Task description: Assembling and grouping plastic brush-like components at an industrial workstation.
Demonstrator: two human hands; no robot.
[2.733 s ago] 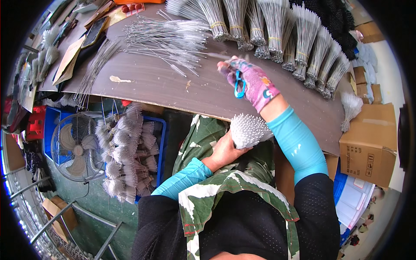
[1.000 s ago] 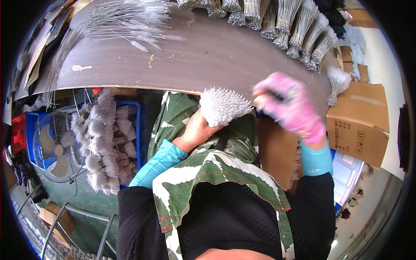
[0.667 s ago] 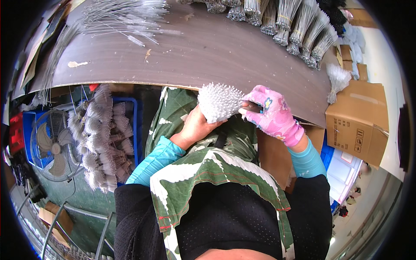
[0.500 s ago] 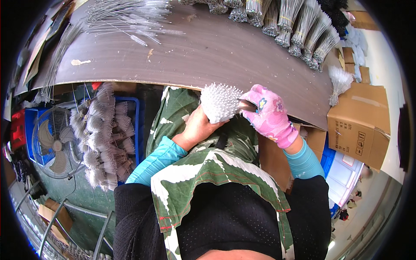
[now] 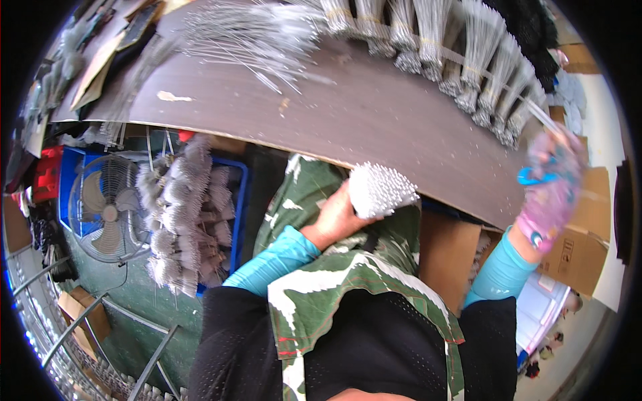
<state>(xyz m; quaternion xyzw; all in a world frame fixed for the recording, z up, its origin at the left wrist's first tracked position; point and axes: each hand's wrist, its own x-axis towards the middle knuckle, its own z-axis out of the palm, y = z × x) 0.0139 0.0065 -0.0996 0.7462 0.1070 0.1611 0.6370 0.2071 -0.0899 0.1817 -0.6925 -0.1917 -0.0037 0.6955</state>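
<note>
My left hand (image 5: 334, 215) is closed around a bundle of white-tipped brushes (image 5: 381, 192), held above my lap by the table edge. The tips of the bundle face up and to the right. Out to the right, beyond the table's corner, my right hand (image 5: 552, 190) wears a pink flowered glove and is smeared by motion. A blue-handled tool (image 5: 537, 177) shows in its grip; the blades cannot be made out. A pale thin strip (image 5: 539, 113) runs from near its fingertips toward several tied wire brush bundles (image 5: 478, 57) on the table.
Loose wire brushes (image 5: 257, 43) lie across the far left of the brown table (image 5: 374, 100). Below its left side are a standing fan (image 5: 110, 210) and a blue crate (image 5: 242, 207) beside hanging brush bundles (image 5: 180, 207). Cardboard boxes (image 5: 575, 260) stand at the right.
My right hand has swung away from the held bundle, forward and to the right. The left hand still grips the bundle. The whole view has shifted slightly.
</note>
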